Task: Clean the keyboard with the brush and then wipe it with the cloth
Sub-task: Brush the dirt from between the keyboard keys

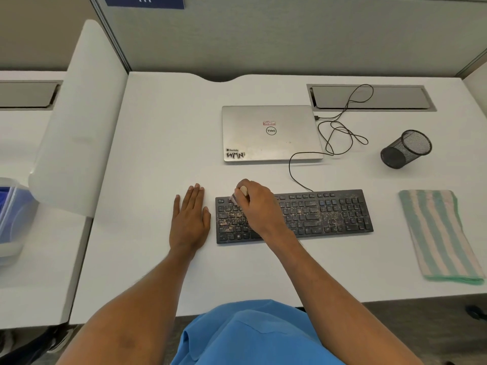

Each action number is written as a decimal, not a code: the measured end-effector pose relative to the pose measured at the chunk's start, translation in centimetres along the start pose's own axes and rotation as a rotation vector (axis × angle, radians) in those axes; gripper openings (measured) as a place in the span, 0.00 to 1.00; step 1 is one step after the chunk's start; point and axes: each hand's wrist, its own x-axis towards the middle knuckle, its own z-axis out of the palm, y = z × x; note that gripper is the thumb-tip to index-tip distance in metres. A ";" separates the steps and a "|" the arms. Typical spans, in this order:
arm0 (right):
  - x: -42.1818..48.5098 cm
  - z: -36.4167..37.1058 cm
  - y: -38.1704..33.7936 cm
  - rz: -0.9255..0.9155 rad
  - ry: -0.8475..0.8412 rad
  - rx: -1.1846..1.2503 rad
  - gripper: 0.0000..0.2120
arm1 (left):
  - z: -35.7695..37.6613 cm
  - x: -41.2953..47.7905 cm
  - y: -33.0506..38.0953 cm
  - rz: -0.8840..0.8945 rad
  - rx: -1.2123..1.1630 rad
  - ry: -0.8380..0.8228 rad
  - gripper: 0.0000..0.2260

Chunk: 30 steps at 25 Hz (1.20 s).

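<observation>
Keyboard looks light, stiff and slide-prone; right fingers pinch the small brush, left fingers lie straight beside its left edge.

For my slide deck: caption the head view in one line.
Right hand holds a small pale-handled brush to the dusty black keyboard while the left hand rests flat on the white desk.

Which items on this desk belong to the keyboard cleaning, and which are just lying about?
For the job: keyboard; brush, gripped by the right hand; striped cloth, untouched.
Lying about: closed laptop; mesh pen cup.
</observation>
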 end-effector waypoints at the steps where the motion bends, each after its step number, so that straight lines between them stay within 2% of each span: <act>1: 0.0 -0.2 0.0 -0.004 0.015 0.038 0.10 | 0.0 0.0 0.0 0.002 0.001 0.001 0.28; 4: -0.1 -0.3 0.2 0.004 0.044 0.074 0.09 | 0.1 0.1 -0.1 0.003 0.001 0.003 0.28; 9: 0.1 -0.8 0.3 0.049 -0.083 0.056 0.09 | 0.1 0.0 -0.1 0.000 -0.002 0.001 0.28; 13: 0.3 -1.5 -0.6 0.005 -0.050 0.108 0.08 | 0.0 0.0 0.0 -0.003 -0.005 -0.004 0.28; 19: 0.6 -0.2 -1.0 -0.039 -0.105 0.117 0.04 | 0.1 0.0 0.0 0.006 0.000 -0.001 0.29; 23: 0.8 0.2 -1.1 -0.044 -0.158 0.078 0.05 | 0.2 0.0 -0.1 0.006 -0.001 0.004 0.28; 26: 0.7 0.1 -0.7 -0.010 -0.143 0.015 0.07 | 0.2 0.0 -0.1 0.006 -0.007 0.009 0.28; 30: 0.8 0.0 -1.2 -0.003 -0.083 0.047 0.07 | 0.1 0.0 0.0 0.003 -0.004 0.004 0.29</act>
